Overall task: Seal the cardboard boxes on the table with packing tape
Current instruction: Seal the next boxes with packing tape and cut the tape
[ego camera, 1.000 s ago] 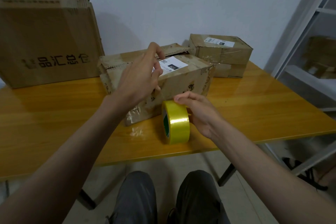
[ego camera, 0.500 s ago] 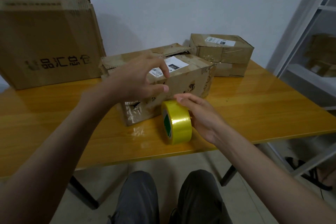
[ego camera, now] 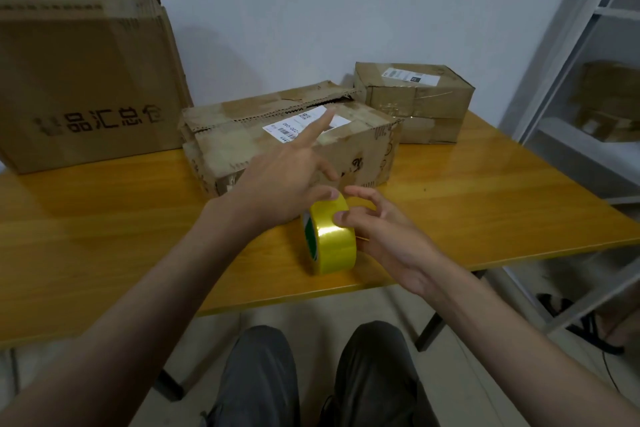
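A yellow packing tape roll stands on edge near the front of the wooden table. My right hand holds it from the right, thumb on its outer band and fingers curled beside it. My left hand hovers just left of the roll. Its thumb touches the roll's top and its index finger points straight out over the box behind. That worn cardboard box has a white label and torn top flaps that gape at the back.
A large printed carton stands at the back left against the wall. Two small taped boxes are stacked at the back right. A metal shelf with more boxes stands to the right. My knees are below the table edge.
My left hand came off the top of the worn box and dropped toward me to the tape roll. My right hand stayed at the roll, its fingers lifting slightly.
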Demonstrator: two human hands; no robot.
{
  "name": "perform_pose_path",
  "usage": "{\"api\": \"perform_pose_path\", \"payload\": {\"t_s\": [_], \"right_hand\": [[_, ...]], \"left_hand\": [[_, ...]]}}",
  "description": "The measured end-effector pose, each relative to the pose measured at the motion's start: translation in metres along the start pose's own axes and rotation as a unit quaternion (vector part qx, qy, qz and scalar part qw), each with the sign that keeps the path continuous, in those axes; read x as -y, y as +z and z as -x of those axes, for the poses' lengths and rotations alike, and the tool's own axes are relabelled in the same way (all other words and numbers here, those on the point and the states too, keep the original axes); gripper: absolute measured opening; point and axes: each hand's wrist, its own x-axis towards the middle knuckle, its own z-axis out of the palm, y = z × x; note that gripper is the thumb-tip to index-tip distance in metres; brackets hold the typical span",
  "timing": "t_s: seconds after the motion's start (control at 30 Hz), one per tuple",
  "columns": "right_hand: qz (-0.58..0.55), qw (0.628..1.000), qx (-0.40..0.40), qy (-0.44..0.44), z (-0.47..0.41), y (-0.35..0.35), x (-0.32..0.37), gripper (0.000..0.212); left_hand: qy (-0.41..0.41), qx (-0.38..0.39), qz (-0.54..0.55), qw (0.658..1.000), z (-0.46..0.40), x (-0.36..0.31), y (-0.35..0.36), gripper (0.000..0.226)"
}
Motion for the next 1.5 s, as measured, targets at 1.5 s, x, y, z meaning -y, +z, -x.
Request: {"api": "perform_pose_path", "payload": {"t_s": [1.5], "right_hand": [[0.048,0.997,0.01,-0.06,0.008,0.001,-0.006,0.054]], "left_hand": [[-0.073,-0.242,0.351,0.902,-0.023,0.037,0.012,0.025]]}}
